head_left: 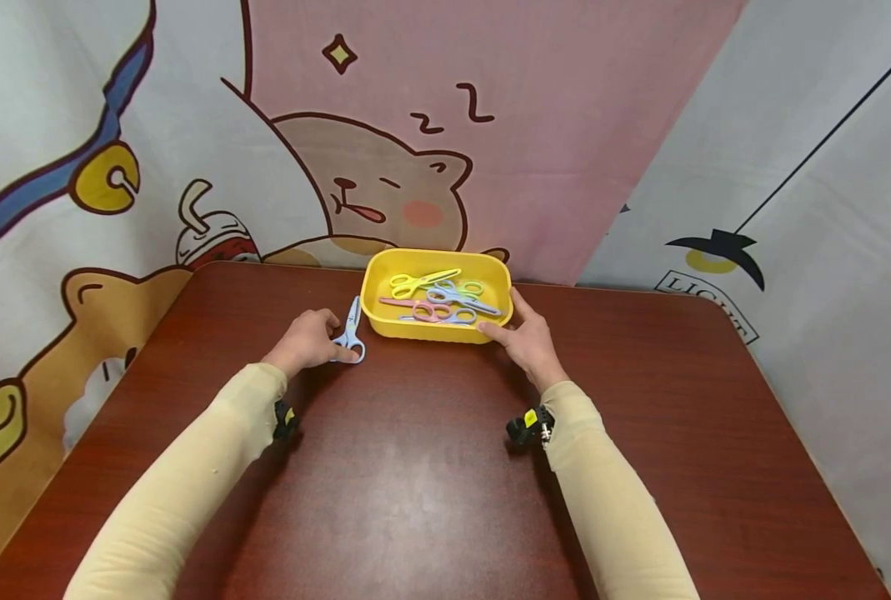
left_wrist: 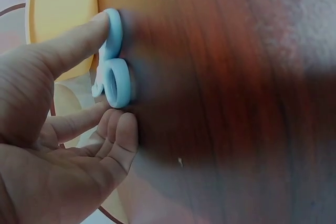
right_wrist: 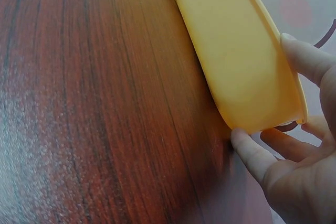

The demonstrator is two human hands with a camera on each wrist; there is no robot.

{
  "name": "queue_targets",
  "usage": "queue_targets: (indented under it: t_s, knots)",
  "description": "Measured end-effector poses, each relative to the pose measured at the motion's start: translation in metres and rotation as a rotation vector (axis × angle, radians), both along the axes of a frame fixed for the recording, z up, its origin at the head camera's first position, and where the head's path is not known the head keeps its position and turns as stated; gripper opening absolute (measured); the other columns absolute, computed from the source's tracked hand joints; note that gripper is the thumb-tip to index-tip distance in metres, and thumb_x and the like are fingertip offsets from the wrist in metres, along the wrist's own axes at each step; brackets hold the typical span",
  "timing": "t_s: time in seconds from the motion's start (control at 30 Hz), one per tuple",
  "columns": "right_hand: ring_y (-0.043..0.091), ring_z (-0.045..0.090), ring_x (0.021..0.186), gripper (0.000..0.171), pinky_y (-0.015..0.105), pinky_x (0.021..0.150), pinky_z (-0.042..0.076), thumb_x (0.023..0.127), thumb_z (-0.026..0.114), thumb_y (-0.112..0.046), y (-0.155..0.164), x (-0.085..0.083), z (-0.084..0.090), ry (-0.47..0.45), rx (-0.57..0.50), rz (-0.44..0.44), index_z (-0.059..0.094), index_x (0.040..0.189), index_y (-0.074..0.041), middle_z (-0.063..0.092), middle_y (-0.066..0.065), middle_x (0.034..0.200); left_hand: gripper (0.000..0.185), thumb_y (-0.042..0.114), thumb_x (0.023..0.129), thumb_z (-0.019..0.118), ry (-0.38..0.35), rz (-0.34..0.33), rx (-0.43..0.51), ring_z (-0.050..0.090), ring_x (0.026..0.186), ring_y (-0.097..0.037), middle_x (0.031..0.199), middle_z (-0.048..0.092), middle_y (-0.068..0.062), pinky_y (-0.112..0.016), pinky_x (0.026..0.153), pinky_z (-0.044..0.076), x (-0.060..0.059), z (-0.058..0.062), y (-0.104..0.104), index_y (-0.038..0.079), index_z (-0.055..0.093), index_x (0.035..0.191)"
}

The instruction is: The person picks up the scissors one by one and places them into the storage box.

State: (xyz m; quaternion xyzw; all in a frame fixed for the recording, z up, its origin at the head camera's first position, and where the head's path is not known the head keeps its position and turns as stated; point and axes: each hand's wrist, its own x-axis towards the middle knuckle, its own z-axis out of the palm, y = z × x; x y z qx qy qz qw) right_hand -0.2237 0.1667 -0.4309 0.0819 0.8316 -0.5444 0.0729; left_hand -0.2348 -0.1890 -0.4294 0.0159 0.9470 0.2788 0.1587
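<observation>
Left hand (head_left: 308,340) rests on the table (head_left: 415,483), left of the yellow tray (head_left: 385,327). Thumb and fingers touch the handle loops of the light blue scissors (head_left: 351,332). In the left wrist view the thumb (left_wrist: 73,43) lies against the upper loop and the fingertips (left_wrist: 123,129) sit at the lower loop. Fingers are loosely bent around the loops, a light pinch, not a tight clamp. Blue scissors (left_wrist: 116,72) lie flat on the table, just left of the tray, blades pointing far, handles near.

Right hand (head_left: 529,337) is at the tray's near right corner. Fingers are mostly straight and spread. The thumb (right_wrist: 310,59) goes over the rim, and one fingertip (right_wrist: 252,153) is at the tray's wall (right_wrist: 241,56) near the table. It touches the tray, not wrapped round it.

Inside the tray: yellow scissors (head_left: 421,281), pink scissors (head_left: 418,310), and more bluish and purple ones (head_left: 456,298), piled and overlapping.

Writing: on the backdrop to the right, partial letters "LIC" (head_left: 688,287), the rest unreadable. "Z Z" marks (head_left: 456,108) above the cartoon bear (head_left: 377,187) on the pink cloth. No readable brand on the scissors or tray.
</observation>
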Motion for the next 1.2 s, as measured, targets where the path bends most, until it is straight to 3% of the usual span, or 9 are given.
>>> queue_targets:
  t_s: [0.5,0.87,1.2]
  knots:
    - [0.024,0.032,0.151,0.097,0.042,0.123,0.031,0.091,0.081,-0.029,0.0001,-0.0001,-0.0008,-0.001,-0.013,-0.008,0.021,0.166,-0.025,0.022,0.004,0.171,0.062,0.033,0.08,0.091,-0.054,0.039,-0.033,0.054,0.096,-0.031,0.106,0.061,-0.018,-0.039,0.079,0.047,0.0012,0.0023,-0.0006,-0.003,0.06,0.119]
    - [0.023,0.031,0.152,0.098,0.041,0.123,0.032,0.09,0.082,-0.028,-0.0002,-0.0002,-0.0011,0.002,-0.026,-0.01,0.021,0.166,-0.024,0.021,0.003,0.172,0.046,0.036,0.08,0.09,-0.078,0.035,-0.064,0.054,0.082,-0.025,0.084,0.06,-0.01,-0.031,0.067,0.044,0.006,0.0067,-0.0039,0.002,0.061,0.093]
    - [0.023,0.034,0.15,0.098,0.041,0.122,0.034,0.09,0.082,-0.027,-0.0005,-0.0002,-0.0002,0.014,-0.022,-0.01,0.021,0.166,-0.023,0.022,0.004,0.171,0.048,0.032,0.08,0.09,-0.026,0.042,-0.04,0.052,0.085,-0.028,0.087,0.057,-0.012,-0.033,0.069,0.042,0.008,0.0078,-0.0084,0.001,0.057,0.097]
